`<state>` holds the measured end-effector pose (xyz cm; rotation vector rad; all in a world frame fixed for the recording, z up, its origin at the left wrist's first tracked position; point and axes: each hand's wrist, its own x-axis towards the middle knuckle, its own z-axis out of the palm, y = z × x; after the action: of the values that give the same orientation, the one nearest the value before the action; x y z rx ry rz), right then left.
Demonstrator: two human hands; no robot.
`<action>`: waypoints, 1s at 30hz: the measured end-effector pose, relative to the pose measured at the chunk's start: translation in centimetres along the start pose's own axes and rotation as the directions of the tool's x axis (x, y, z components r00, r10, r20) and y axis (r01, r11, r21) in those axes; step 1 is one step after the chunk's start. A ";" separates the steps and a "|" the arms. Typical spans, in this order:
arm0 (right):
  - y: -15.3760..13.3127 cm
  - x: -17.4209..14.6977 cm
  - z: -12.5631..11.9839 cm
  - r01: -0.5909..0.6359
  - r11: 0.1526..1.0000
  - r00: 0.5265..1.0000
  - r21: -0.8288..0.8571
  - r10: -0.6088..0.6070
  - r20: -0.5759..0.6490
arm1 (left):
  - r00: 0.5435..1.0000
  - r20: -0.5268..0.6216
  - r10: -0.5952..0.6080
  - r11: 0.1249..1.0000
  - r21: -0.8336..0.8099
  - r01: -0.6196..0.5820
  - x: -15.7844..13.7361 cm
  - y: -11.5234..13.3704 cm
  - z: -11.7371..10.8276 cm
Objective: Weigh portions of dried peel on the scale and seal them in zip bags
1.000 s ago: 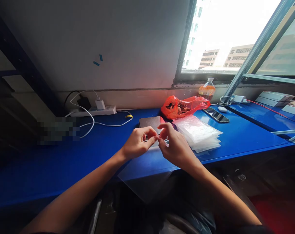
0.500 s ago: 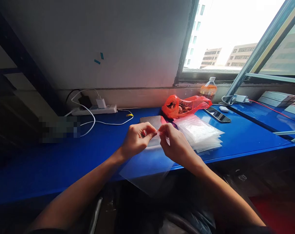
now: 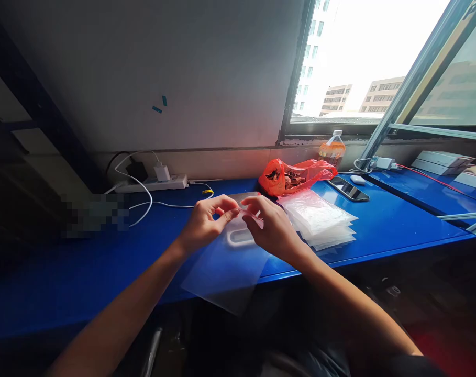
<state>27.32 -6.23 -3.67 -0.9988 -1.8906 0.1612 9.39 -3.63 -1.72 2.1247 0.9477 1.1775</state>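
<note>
A clear plastic bag (image 3: 222, 272) hangs from both hands over the front edge of the blue table. My left hand (image 3: 208, 222) pinches its upper edge between thumb and fingers. Close beside it, my right hand (image 3: 271, 225) pinches the same edge. Through the film a white rounded loop shape (image 3: 240, 238) shows; I cannot tell whether it lies inside the bag or behind it. Behind the fingers is a dark flat object, mostly covered. To the right of my right hand lies a stack of clear plastic bags (image 3: 320, 217).
A red plastic bag (image 3: 275, 178) with brown bits stands behind the stack. Beyond it are a bottle (image 3: 332, 149), a phone (image 3: 348, 189) and a small white case (image 3: 357, 180). A power strip (image 3: 155, 183) with white cables sits at the back left of the blue table (image 3: 104, 272).
Both hands have shifted slightly left, still pinching the bag, and its top edge is spread a little wider. The white loop shape now shows through the film. The camera view has tilted slightly.
</note>
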 end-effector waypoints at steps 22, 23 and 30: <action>0.2 -2.7 -1.8 0.120 0.991 0.985 -0.064 -0.127 -0.119 | 0.945 -0.110 0.308 0.939 0.193 -0.284 -0.3 1.4 -2.5; 0.1 -2.6 -1.9 0.120 0.990 0.986 -0.070 -0.127 -0.110 | 0.943 -0.121 0.310 0.938 0.199 -0.283 -0.3 1.5 -2.6; 0.5 -2.9 -2.9 0.075 0.993 0.989 -0.090 -0.086 -0.117 | 0.951 -0.207 0.231 0.971 0.111 -0.212 -0.3 1.4 -4.6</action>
<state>30.52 -8.76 -4.36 -0.9653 -1.8360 -0.0268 5.74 -4.27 1.34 2.2515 0.8845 1.5329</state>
